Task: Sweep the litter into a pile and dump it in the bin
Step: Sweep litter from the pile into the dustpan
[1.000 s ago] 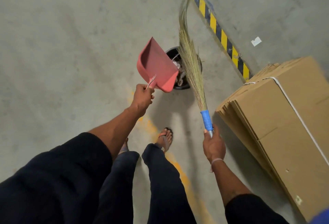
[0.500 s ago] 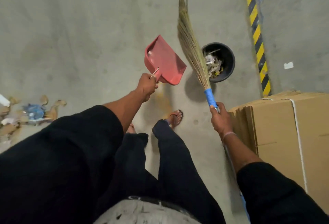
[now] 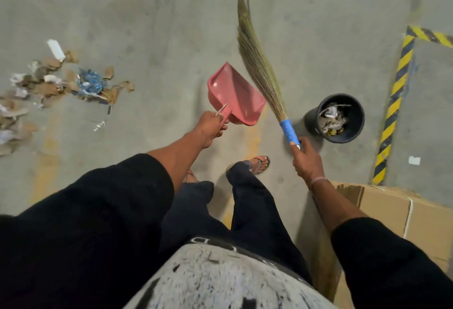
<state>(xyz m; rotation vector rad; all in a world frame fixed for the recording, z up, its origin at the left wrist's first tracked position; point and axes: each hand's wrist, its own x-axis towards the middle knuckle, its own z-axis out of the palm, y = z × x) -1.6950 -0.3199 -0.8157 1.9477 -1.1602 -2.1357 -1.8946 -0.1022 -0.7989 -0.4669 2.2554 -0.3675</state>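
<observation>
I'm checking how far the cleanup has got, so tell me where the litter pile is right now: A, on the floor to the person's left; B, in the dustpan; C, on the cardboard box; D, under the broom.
A: the litter lies on the floor off to the left, while the dustpan in the left hand looks empty and the broom is raised.
</observation>
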